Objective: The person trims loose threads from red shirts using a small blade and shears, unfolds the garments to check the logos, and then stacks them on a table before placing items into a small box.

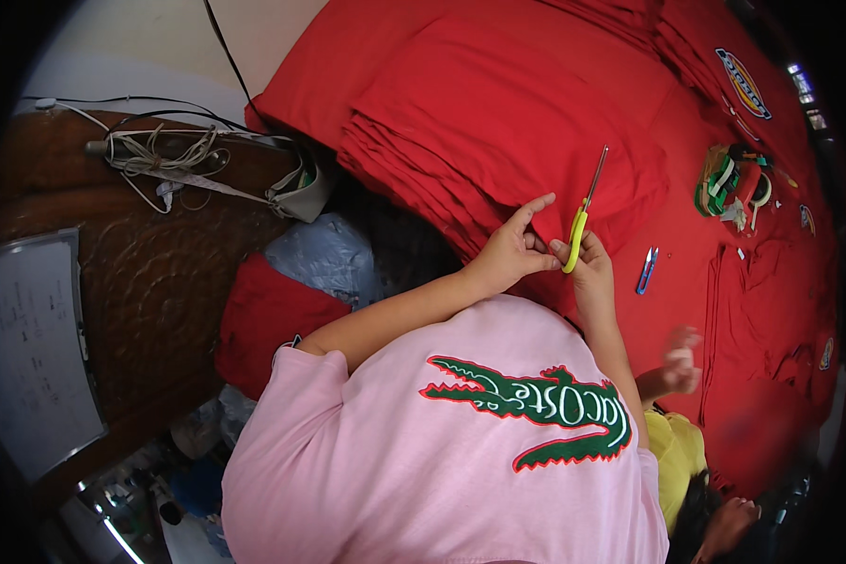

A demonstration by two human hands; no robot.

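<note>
My right hand (589, 267) grips the yellow handles of a pair of scissors (578, 226), whose narrow metal blades point away from me and look closed. Close beside it on the left is my left hand (514, 252), index finger stretched out and the other fingers partly bent. Nothing shows in that hand, and its fingertips come near the scissors' handles. Just beyond both hands lies a thick stack of folded red cloth (479, 103). A small pair of blue thread snips (647, 271) rests on the red surface to the right.
A small green container (720, 180) with tape rolls sits at the far right, among red garments (757, 291) with patches. Another person's hand (681, 361) and yellow sleeve (679, 456) are at the right. Cables (164, 155), a plastic bag (324, 252) and a whiteboard (38, 352) are at the left.
</note>
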